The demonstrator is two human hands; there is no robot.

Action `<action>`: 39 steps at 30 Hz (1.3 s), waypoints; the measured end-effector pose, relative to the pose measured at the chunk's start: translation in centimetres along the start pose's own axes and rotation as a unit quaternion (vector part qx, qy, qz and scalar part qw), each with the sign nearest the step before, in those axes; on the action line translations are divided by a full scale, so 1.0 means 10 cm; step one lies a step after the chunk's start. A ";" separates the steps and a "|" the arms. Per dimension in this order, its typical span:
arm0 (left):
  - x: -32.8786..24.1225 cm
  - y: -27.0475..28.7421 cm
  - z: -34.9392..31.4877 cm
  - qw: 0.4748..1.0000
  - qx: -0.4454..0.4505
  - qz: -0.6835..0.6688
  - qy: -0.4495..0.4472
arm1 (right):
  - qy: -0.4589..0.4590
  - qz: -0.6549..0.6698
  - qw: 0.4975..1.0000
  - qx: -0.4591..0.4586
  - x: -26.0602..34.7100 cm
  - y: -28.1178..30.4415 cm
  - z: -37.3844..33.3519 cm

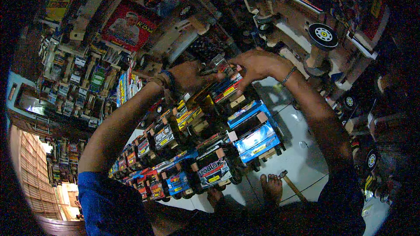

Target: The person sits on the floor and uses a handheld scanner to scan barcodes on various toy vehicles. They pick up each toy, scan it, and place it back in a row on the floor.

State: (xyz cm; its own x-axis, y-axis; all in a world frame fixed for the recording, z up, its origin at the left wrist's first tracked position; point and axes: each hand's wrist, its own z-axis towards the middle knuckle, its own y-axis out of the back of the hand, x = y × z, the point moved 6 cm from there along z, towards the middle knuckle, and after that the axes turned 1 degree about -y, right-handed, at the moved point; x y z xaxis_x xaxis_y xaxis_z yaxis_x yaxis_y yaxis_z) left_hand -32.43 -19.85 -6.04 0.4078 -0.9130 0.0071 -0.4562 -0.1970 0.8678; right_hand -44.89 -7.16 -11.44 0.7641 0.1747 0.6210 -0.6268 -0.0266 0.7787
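Both my arms reach forward over a pile of wooden toy trucks. My left hand and my right hand meet at a toy truck with a dark body and a yellow patch on top of the stack. Both hands close on its upper end; a small shiny piece shows between the fingers. Bracelets sit on both wrists. Below it lies a blue toy truck and another with a printed side panel.
Rows of colourful toy trucks stretch down to the left. Unpainted wooden truck frames with black wheels hang at the upper right. My bare feet rest on white floor tiles beside a hammer. Shelves of small trucks line the left.
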 end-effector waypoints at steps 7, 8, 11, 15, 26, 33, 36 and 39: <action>-0.05 0.02 -0.06 0.997 0.062 -0.047 0.009 | -0.060 -0.090 0.994 -0.021 -0.05 0.00 0.01; -0.06 0.04 -0.07 0.996 0.070 -0.063 0.005 | -0.059 -0.092 0.994 -0.030 -0.04 0.01 0.01; -0.12 0.03 -0.05 0.996 0.044 -0.074 0.028 | -0.077 -0.101 0.992 -0.004 -0.06 -0.01 0.01; -0.25 0.03 -0.06 0.985 0.111 -0.122 0.050 | -0.076 -0.082 0.993 -0.026 -0.05 0.01 -0.01; -0.22 -0.25 0.14 0.985 0.008 -0.163 0.049 | -0.051 -0.078 0.995 -0.040 -0.02 0.00 -0.02; -0.34 -0.34 0.15 0.951 0.086 -0.216 0.205 | -0.059 -0.057 0.996 -0.022 -0.03 -0.01 -0.02; -0.34 -0.36 0.11 0.976 -0.131 -0.141 0.100 | -0.058 -0.069 0.994 -0.058 0.07 0.04 -0.06; -0.35 -0.32 0.19 0.976 -0.181 -0.115 0.018 | -0.120 -0.052 0.991 0.033 0.06 0.01 0.00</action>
State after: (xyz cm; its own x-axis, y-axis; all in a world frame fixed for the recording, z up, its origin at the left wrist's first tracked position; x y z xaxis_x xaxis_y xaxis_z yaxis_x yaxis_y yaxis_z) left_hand -33.87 -16.69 -9.80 0.4966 -0.8452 -0.1977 -0.0413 -0.2505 0.9672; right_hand -44.46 -7.07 -10.96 0.8428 -0.0596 0.5349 -0.5382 -0.0868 0.8384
